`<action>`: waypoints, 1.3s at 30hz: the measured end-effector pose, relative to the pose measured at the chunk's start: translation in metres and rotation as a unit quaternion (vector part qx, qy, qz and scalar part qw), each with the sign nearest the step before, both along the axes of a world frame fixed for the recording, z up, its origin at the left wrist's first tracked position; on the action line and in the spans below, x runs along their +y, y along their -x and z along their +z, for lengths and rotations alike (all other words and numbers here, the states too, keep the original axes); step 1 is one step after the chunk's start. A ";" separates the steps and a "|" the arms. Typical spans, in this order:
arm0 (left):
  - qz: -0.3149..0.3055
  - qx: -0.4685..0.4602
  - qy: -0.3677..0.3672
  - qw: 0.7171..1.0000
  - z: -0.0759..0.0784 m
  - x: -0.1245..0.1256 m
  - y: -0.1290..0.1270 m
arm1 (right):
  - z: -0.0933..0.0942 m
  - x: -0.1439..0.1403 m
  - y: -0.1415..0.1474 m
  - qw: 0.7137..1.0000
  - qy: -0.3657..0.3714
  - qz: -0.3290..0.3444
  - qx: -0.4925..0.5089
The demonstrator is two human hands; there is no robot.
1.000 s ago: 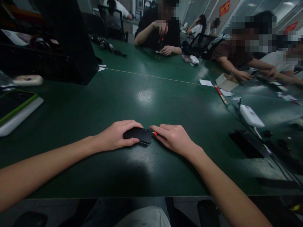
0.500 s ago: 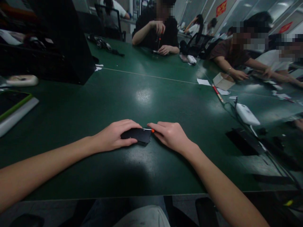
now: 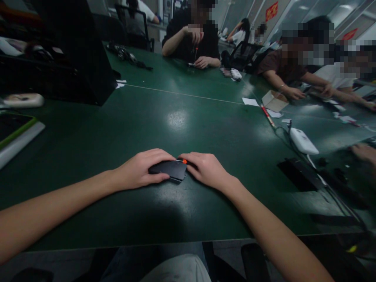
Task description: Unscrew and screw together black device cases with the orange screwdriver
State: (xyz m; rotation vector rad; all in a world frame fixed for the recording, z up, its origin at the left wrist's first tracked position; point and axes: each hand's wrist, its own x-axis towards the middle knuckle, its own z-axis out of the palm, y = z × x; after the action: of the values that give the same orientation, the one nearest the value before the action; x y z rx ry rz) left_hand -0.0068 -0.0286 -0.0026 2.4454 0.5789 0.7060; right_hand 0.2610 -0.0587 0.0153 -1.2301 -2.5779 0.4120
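Note:
A small flat black device (image 3: 169,170) lies on the dark green table (image 3: 182,129) in front of me. My left hand (image 3: 141,169) lies over its left part, fingers curled around it, holding it down. My right hand (image 3: 205,169) is closed on a thin tool with an orange tip (image 3: 184,161), whose end meets the device's upper right corner. Most of the tool is hidden inside my fingers.
A large black case (image 3: 73,51) and a green-edged tablet (image 3: 14,131) sit at the left. A white device (image 3: 303,141) with cables, a flat black part (image 3: 298,174) and a small cardboard box (image 3: 274,101) lie at the right. Several people work along the table's far side.
My right hand has moved a little to the left, bringing the orange tip closer over the device's corner. The left hand has kept its hold.

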 end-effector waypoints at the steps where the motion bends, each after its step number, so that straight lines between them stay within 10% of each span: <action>1: 0.006 -0.001 0.009 1.000 0.001 0.000 0.000 | 0.001 -0.001 -0.002 1.000 -0.005 -0.010 -0.005; 11: 0.094 -0.098 0.192 0.972 0.002 -0.001 -0.001 | 0.001 0.005 -0.015 0.994 -0.017 -0.082 0.072; 23: 0.108 -0.289 0.419 0.854 -0.004 0.008 -0.006 | -0.007 0.008 -0.005 0.975 -0.026 -0.121 0.185; 28: 0.099 -0.352 0.491 0.791 0.001 0.009 -0.010 | -0.007 0.003 0.002 0.980 -0.038 -0.091 0.175; 39: 0.118 -0.366 0.509 0.770 0.003 0.010 -0.009 | -0.010 -0.025 0.044 0.992 -0.072 0.045 0.093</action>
State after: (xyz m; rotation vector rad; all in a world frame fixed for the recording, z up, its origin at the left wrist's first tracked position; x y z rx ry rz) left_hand 0.0025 -0.0189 0.0008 0.9795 0.6845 1.0083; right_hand 0.2169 -0.0842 0.0058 -0.9805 -2.4619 0.3353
